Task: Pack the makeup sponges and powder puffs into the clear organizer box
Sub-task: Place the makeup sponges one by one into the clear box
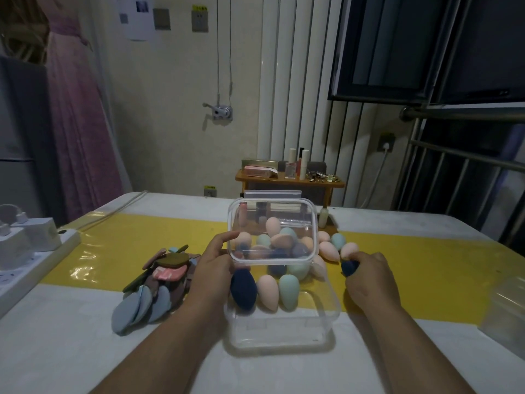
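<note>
Left hand (211, 268) fingers pinch the clear lid (272, 231) above the clear organizer box (284, 331). Right hand (366, 277) fingers grip a navy sponge (350, 268). Powder puffs (153, 285) lie left of the left fingers.

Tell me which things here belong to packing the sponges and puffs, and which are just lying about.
For the job: clear organizer box, clear lid held by the left hand, makeup sponges, dark blue sponge gripped by the right hand, powder puffs.
Lying about: power strip with chargers, wooden shelf of cosmetics, pink dress.
</note>
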A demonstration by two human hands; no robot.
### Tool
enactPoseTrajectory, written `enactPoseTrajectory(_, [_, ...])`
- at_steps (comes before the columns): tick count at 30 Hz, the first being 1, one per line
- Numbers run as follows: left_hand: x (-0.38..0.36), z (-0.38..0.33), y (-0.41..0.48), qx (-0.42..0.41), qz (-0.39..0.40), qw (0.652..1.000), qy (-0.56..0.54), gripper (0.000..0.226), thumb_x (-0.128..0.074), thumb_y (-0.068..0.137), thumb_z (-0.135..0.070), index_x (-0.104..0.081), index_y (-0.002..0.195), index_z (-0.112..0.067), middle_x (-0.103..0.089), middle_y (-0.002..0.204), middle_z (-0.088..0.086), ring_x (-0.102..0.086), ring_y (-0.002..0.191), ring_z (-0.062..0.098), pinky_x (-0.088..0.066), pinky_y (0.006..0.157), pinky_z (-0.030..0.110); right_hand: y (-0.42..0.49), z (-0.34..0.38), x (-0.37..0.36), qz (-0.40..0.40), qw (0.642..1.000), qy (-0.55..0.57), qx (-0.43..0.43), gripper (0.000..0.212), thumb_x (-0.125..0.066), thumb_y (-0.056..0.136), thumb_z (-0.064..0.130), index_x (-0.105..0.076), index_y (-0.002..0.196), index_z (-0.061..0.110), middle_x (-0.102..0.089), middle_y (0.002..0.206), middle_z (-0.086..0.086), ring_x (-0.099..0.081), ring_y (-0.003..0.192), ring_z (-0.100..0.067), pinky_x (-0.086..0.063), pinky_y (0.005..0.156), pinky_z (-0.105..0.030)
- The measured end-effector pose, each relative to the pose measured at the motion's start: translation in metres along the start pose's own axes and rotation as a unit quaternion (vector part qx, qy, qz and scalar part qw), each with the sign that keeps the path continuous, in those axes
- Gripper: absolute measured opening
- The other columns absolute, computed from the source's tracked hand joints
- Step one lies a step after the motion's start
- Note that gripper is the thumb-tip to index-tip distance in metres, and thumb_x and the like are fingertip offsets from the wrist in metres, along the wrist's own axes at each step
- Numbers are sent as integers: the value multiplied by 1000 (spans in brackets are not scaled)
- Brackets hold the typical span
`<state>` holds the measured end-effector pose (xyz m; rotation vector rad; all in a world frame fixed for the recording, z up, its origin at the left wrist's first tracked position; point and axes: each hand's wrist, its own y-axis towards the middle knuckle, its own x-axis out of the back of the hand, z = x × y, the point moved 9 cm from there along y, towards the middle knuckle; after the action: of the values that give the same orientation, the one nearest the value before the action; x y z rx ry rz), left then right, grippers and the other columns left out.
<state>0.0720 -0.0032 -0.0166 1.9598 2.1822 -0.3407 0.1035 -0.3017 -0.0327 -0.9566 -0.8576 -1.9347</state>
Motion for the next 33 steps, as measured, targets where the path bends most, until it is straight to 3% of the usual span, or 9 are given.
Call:
enactPoseTrajectory(3, [1, 2, 1, 1, -4, 1000, -1, 53, -39, 86, 7, -67, 104, -33, -66, 97, 6, -58, 74, 20, -46, 46, 23, 1, -2, 2, -9, 1000, -7, -4, 30, -61, 95, 18, -65, 125, 20, -47, 118, -10, -53, 90, -30, -39, 72, -30])
enactPoseTrajectory(8, [1, -1, -1, -7, -3, 1000, 6, 51, -38, 87, 8, -66, 107, -30, -63, 92, 7, -54, 68, 17, -42, 39, 17, -4, 7, 22, -70, 997, 7, 18, 26, -67, 92, 19, -72, 117, 16, -52, 117, -9, -56, 100, -31, -39, 73, -30])
enactPoseTrajectory(12, [0, -2, -1, -11, -2, 1000, 16, 52, -39, 87, 8, -66, 105, -32, -65, 95, 7, -58, 70, 16, -43, 42, 19, -17, 23, 48, -115, 986, 113, 46, 18, -66, 92, 18, -73, 109, 19, -68, 107, -3, -56, 89, -22, -39, 69, -29])
enactPoseTrajectory(16, [-2, -3, -2, -14, 0, 1000, 11, 52, -37, 87, 11, -66, 103, -28, -64, 79, 4, -56, 50, 8, -39, 38, 15, -31, 36, 71, -132, 948, 279, 76, 12, -67, 90, 16, -67, 99, 24, -67, 93, 3, -59, 82, -16, -41, 61, -27])
enactPoseTrajectory(18, [-2, -2, -2, -9, 2, 1000, 9, 51, -38, 87, 9, -67, 104, -30, -66, 87, 5, -57, 62, 15, -43, 42, 18, -38, 46, 78, -117, 927, 343, 101, 20, -67, 91, 14, -59, 103, 27, -64, 92, 5, -59, 82, -13, -43, 60, -23])
enactPoseTrajectory(21, [-2, -1, -2, -3, 3, 1000, 9, 51, -38, 87, 8, -66, 106, -31, -66, 95, 7, -58, 70, 19, -46, 45, 21, -41, 62, 70, -29, 912, 385, 140, 26, -67, 89, 9, -64, 106, 29, -65, 93, 4, -63, 86, -18, -54, 68, -33])
enactPoseTrajectory(26, [0, -2, -1, -4, 3, 1000, 14, 52, -37, 88, 8, -66, 106, -31, -66, 97, 7, -59, 73, 19, -47, 46, 22, -51, 79, 39, 87, 937, 304, 150, 14, -70, 83, 13, -73, 83, 26, -70, 82, 6, -64, 81, -15, -48, 67, -28])
enactPoseTrajectory(29, [-1, 0, -1, -3, 2, 1000, 15, 52, -37, 88, 7, -66, 104, -33, -66, 98, 8, -59, 74, 20, -47, 49, 24, -54, 80, 32, 84, 968, 182, 151, 12, -65, 85, 21, -71, 74, 25, -69, 76, 5, -63, 77, -15, -52, 66, -32])
enactPoseTrajectory(33, [-1, -1, 0, -10, 1, 1000, 0, 53, -37, 85, 10, -67, 105, -29, -67, 92, 7, -59, 65, 17, -46, 43, 20, -60, 85, 33, 66, 982, 63, 163, 10, -59, 89, 24, -66, 86, 31, -65, 84, 5, -58, 79, -16, -47, 63, -29])
